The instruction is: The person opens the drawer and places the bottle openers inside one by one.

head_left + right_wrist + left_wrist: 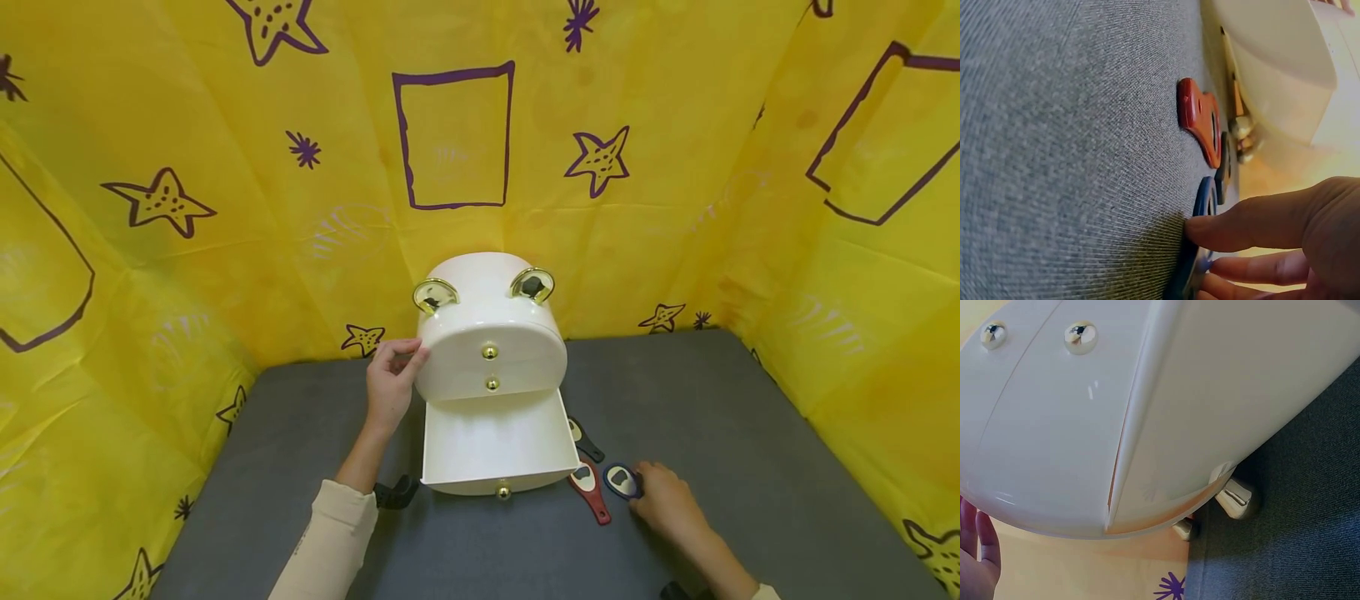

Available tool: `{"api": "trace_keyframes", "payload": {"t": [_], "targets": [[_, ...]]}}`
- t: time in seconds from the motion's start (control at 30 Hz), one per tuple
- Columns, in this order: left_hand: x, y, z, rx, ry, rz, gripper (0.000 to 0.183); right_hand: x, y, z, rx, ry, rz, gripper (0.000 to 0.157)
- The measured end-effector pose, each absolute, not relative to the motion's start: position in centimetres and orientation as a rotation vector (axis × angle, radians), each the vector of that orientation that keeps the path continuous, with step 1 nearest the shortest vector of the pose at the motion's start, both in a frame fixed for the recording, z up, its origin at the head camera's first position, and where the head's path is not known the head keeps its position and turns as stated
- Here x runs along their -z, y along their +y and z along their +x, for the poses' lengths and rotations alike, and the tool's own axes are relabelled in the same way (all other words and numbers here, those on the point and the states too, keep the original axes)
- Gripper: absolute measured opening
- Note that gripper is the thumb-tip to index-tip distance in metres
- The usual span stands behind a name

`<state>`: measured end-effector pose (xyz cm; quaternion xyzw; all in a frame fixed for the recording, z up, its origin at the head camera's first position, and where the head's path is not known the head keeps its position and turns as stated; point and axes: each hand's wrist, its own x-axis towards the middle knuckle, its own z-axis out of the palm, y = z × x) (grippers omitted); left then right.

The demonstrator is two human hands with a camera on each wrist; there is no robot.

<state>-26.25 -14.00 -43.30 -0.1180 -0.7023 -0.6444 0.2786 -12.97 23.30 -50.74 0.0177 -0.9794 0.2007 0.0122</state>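
Note:
A white drawer cabinet [491, 333] with gold knobs and two gold-rimmed ears stands on the table. Its bottom drawer [498, 437] is pulled out, and its bare inside shows. With fingertips at the cabinet's left edge, my left hand [392, 387] rests against its side. My right hand [667, 500] pinches a blue bottle opener [621, 481] by its handle, low over the table, thumb on one side and fingers on the other. Close to it lie a red bottle opener [591, 493] and a black bottle opener [587, 440], both partly hidden by the drawer.
The dark grey table [300, 500] is bordered by yellow cloth walls [352, 275] with purple drawings. Gold feet [1235, 498] hold the cabinet up. The open drawer juts toward me, its front knob [503, 491] facing the near edge.

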Motion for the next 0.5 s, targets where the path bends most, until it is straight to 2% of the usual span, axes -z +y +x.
{"api": "trace_keyframes", "payload": {"t": [0.27, 0.5], "targets": [[43.20, -13.97, -26.26, 1.734, -1.877, -0.314, 0.017, 50.43, 23.64, -13.01, -0.612, -3.064, 0.069, 0.020], [42.67, -13.75, -25.89, 1.749, -1.889, -0.283, 0.017, 50.70, 24.31, -13.05, -0.756, -3.055, 0.052, 0.021]]}}
